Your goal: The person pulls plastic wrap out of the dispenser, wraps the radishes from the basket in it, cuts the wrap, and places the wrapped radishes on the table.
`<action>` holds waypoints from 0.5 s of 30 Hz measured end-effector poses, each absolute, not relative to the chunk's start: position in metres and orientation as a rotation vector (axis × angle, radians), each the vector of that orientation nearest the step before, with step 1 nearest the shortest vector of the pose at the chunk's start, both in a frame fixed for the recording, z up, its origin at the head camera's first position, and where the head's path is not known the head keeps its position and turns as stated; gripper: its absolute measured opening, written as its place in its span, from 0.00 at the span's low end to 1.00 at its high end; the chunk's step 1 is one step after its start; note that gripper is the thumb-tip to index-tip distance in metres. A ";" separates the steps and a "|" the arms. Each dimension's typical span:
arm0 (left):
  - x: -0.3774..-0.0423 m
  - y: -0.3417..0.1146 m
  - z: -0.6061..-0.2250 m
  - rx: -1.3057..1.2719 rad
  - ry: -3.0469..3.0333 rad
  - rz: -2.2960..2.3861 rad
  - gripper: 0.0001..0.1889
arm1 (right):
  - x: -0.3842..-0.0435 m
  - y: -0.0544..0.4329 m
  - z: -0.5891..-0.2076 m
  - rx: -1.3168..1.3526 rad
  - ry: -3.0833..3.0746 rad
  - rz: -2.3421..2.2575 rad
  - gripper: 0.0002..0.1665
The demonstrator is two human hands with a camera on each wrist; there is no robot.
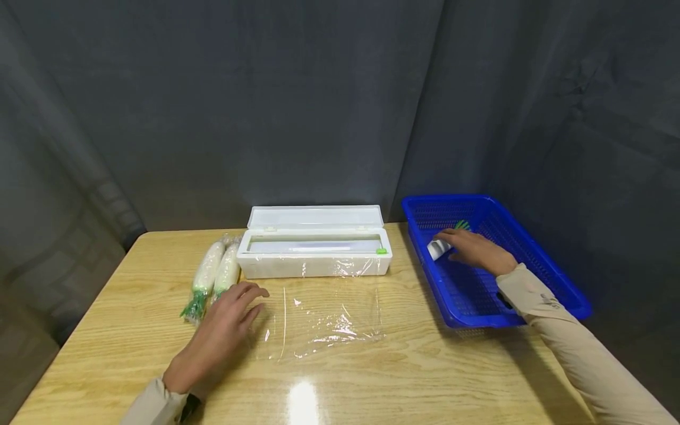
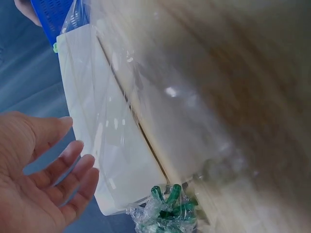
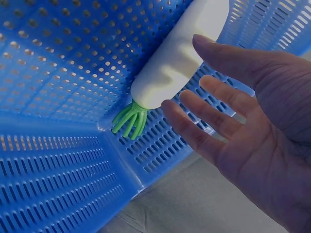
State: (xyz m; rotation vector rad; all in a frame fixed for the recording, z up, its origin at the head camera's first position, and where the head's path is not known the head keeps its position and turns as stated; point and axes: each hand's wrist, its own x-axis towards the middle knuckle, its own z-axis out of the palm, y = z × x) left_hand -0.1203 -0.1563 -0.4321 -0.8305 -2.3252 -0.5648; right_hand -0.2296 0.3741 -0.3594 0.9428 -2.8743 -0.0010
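My right hand (image 1: 478, 251) reaches into a blue plastic basket (image 1: 480, 320), fingers spread beside a white radish (image 3: 170, 63) with green stalks. In the right wrist view thumb and fingertips are close to the radish without curling round it; whether they touch it I cannot tell. My left hand (image 1: 223, 321) hovers over the table with loosely bent fingers and holds nothing. To its right a sheet of cling film (image 1: 329, 319) lies spread on the wood, running from a white cling film dispenser (image 1: 313, 267) whose lid stands raised.
Two film-wrapped white radishes (image 1: 209, 268) lie side by side left of the dispenser, green stalks toward me. A green slider (image 1: 381, 251) sits at the dispenser's right end. Dark grey curtains (image 1: 276, 106) hang behind the wooden table (image 1: 404, 378).
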 end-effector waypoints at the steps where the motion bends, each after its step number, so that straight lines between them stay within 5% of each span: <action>1: -0.121 -0.157 -0.432 -0.819 -2.330 -0.565 0.19 | -0.230 0.374 -0.360 0.943 -2.878 -0.004 0.32; 15: -0.136 -0.161 -0.426 -0.671 -2.308 -0.621 0.18 | -0.239 0.377 -0.365 0.959 -2.879 0.027 0.28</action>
